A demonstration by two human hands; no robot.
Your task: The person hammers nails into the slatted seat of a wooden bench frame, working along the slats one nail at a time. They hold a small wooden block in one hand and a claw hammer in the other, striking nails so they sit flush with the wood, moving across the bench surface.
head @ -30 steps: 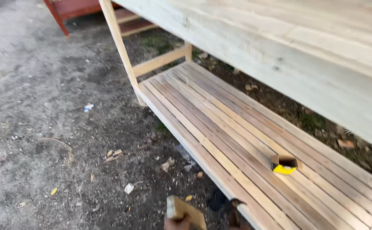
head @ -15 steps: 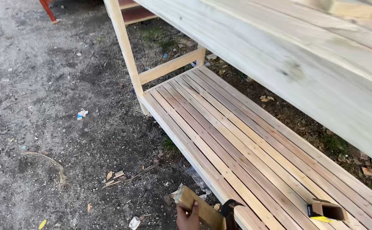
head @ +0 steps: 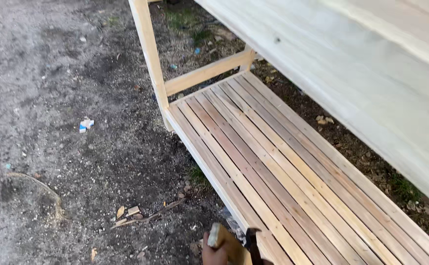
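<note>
Most of the view is bare, grey-brown ground (head: pixel 52 98), packed dirt with grit and patches of darker soil, outdoors in daylight. Across the upper right runs a broad pale wooden top board (head: pixel 361 73), smooth and light, slanting down toward the lower right. Under it lies a long slatted lower shelf (head: pixel 283 162) made of narrow strips in mixed pale and reddish tones, set close side by side with thin gaps between. A pale upright leg (head: pixel 148 54) rises at the shelf's near corner, and a cross rail (head: pixel 207 73) joins it to a second leg further back. Behind the shelf the soil is strewn with dry leaves and a little grass.

On the dirt to the left lies a small white and blue scrap (head: pixel 85 124), well apart from the frame. Nearer the bottom are a few wood chips (head: pixel 128 213) and a thin twig.

At the very bottom edge, one hand (head: pixel 214 254) shows only in part, just beside the shelf's front rail. Its fingers are wrapped around a short wooden block (head: pixel 224 240), with a dark piece touching it; which hand it is I cannot tell.
</note>
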